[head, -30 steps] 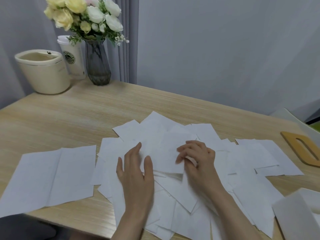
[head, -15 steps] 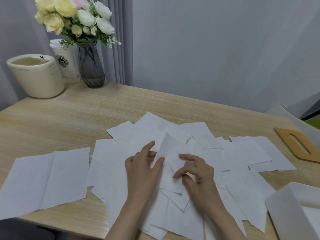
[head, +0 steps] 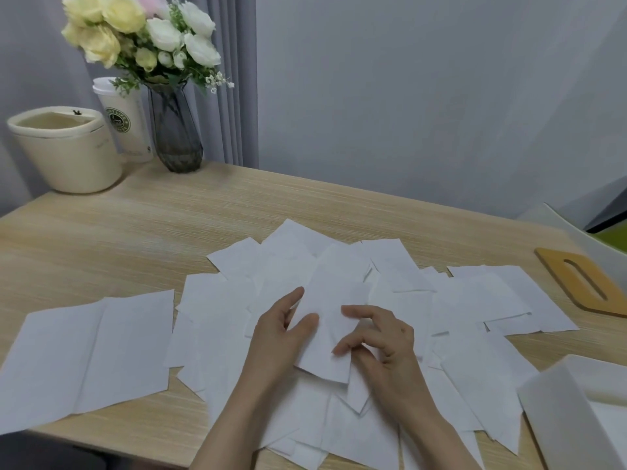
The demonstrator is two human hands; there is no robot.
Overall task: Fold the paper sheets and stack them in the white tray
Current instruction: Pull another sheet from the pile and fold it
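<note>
sheet in hand: one narrow paper sheet [head: 334,320] lies on top of the loose pile [head: 390,300] at the middle of the bench [head: 135,232], folded or half folded lengthwise as far as I can judge
left hand [head: 281,337]: grip loosely closed on the sheet's left long edge, thumb on top of the paper, fingers beside and partly under it
right hand [head: 383,340]: fingers curled, fingertips [head: 342,349] pressing or pinching the sheet's right side near its lower end; whether the thumb is under the paper I cannot tell
white tray [head: 576,415]: at the near right corner of the bench, apart from the pile, only partly in view
how it handles: very light, thin, limp when lifted by one corner; slides readily over the sheets beneath, so it likely needs holding down while creasing
where to hold: both long edges near the ends, then run a fingertip along the fold; lift the folded piece by the creased edge, which is stiffest
risk: a neighbouring sheet may drag along with it
</note>
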